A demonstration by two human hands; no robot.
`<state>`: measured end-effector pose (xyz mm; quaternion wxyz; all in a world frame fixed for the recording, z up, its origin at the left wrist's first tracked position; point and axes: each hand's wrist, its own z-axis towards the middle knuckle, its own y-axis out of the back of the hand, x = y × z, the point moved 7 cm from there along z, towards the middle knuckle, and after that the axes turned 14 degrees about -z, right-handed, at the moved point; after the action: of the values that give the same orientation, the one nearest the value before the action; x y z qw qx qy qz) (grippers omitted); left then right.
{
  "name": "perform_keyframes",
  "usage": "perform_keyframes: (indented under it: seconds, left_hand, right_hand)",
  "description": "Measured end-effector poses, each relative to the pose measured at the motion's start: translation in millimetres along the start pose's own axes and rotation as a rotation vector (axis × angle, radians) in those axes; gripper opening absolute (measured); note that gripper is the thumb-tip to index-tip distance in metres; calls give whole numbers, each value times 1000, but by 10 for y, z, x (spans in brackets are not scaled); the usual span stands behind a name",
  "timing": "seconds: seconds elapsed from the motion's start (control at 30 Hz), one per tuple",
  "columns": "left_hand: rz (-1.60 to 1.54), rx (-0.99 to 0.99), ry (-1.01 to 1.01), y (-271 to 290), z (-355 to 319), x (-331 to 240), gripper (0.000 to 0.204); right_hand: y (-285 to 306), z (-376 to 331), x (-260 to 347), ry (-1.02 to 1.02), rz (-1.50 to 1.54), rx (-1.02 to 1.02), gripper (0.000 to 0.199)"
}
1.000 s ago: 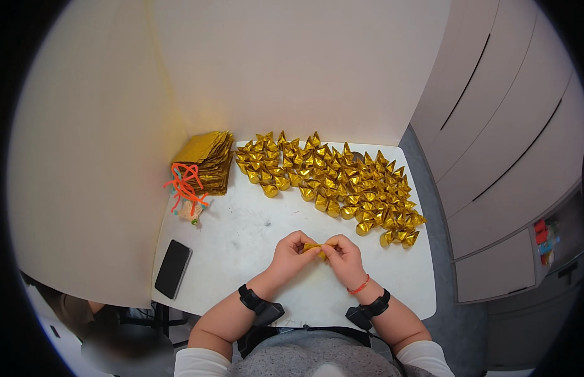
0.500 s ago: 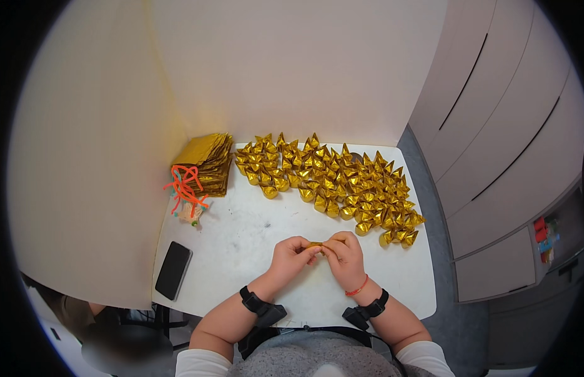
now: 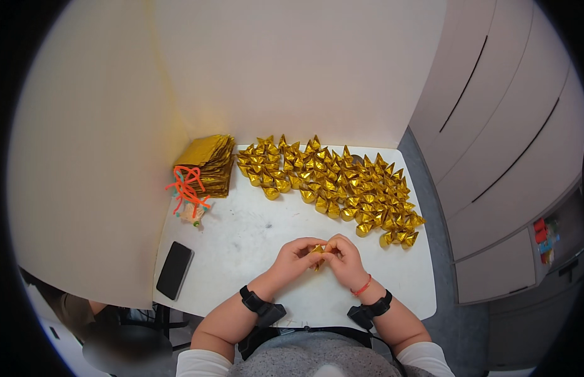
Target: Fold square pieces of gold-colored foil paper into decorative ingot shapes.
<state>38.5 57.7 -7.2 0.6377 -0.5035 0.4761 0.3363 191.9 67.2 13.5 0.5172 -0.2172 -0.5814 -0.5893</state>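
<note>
So the gold piece is up between both hands, over the near part of the table, in front of the person's body. Most of it is behind fingers, so no telling its exact shape. The left hand pinches it from one side, thumb against fingers, and the right hand pinches from the other, tips nearly meeting. My guess is thin foil like that creases easily, hence a fingertip grip and not a fist. Held in close, it's probably easier to see and control too.

Beyond the hands there's a big crowd of pointy gold shapes, packed tight along the far edge and down the right side, likely to save room and keep them off the elbows. Gold sheets sit stacked in the far left corner, seemingly handy for the left arm. An orange tangle lies against the stack's near side, and a dark phone rests nearer, by the left edge, well apart from the hands.
</note>
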Motion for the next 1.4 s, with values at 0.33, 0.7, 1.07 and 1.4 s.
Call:
perform_keyframes:
  seconds: [0.33,0.7,1.07,1.4]
  left_hand:
    - [-386,65,169,-6,10,173,22]
    - [-368,139,216,27,-9,204,15]
    - [-646,156,398,-60,-33,189,19]
    - [-738,87,465,-114,-20,232,21]
  right_hand:
    - [-262,-41,-285,-254,675,266,3]
    - [-288,-55,-163,-325,1043,531,12]
    - [-318,-94,-289,-366,1128,508,31]
    - [-342,-71,-544,-387,1197,394,32]
